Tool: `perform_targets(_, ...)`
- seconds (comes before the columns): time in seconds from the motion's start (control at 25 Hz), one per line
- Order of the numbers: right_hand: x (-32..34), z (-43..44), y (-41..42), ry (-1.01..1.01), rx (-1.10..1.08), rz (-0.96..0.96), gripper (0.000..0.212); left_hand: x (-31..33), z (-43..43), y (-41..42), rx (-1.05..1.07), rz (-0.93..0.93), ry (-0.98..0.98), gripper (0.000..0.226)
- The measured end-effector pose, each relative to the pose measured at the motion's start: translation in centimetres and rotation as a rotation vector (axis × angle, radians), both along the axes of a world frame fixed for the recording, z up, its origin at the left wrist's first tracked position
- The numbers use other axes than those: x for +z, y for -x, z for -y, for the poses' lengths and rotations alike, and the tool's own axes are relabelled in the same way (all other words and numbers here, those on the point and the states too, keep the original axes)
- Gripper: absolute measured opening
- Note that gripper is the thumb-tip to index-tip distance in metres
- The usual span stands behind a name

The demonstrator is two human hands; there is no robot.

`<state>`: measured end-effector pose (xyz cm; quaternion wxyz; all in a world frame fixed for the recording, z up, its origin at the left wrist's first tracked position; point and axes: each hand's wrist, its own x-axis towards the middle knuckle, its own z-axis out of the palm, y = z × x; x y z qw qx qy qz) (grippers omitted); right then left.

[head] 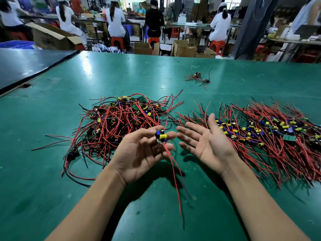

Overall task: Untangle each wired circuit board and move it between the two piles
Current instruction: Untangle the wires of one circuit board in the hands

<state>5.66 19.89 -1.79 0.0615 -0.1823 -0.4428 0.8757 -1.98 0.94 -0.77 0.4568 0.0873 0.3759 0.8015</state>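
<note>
We record two bare forearms rising from the bottom edge of the frame over a green worktop (pixel 52 122).

At centre, the left hand (pixel 139 153) is palm-up, its fingers curled and pinching a small circuit board (pixel 161 136) at the fingertips. The board carries a yellow and a blue part. It is held clear of the worktop, in the gap between the two piles. Its red wires (pixel 173 173) hang down toward the lower centre of the frame.

Just right of it, the right hand (pixel 210 145) is spread, palm turned inward, fingers straight and apart. It holds nothing and does not touch the board.

Behind the left hand, left of centre, lies the left pile (pixel 119 119): boards in a loose knot of red and black wire. Behind the right hand, running to the right edge, lies the right pile (pixel 271 134), with its wires lying more nearly parallel.

Farther back, upper centre, a few stray boards (pixel 198 77) lie well apart from both piles, with a rubber band (pixel 147 77) to their left.

Along the top of the frame, people (pixel 115 20) sit on orange stools (pixel 118 41) at other benches, backs to us, among cardboard boxes (pixel 184 48).
</note>
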Motion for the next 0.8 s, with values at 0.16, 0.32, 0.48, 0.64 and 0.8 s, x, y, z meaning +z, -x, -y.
perform_targets(0.16, -0.5, 1.3, 0.0, -0.314, 0.252, -0.001, 0.068, -0.6, -0.7, -0.4, -0.067, -0.080, 0.058, 0.023)
perform_targets(0.32, -1.0, 1.9, -0.1, -0.350, 0.258, -0.054, 0.047, -0.9, -0.8, -0.6, -0.126, -0.122, 0.093, 0.025)
perform_targets(0.48, -1.1, 1.0, -0.4, -0.401, 0.189, -0.062, 0.048, -0.9, -1.1, -1.2, -0.135, -0.199, 0.161, 0.026)
perform_targets(0.64, -1.2, 1.0, -0.2, -0.520, 0.093, -0.046, 0.058, -0.8, -1.3, -1.7, -0.139, -0.263, 0.222, 0.021)
perform_targets(0.8, -1.2, 1.2, -0.2, -0.465, 0.133, -0.084, 0.045, -1.1, -1.7, -2.1, -0.090, -0.277, 0.233, 0.015)
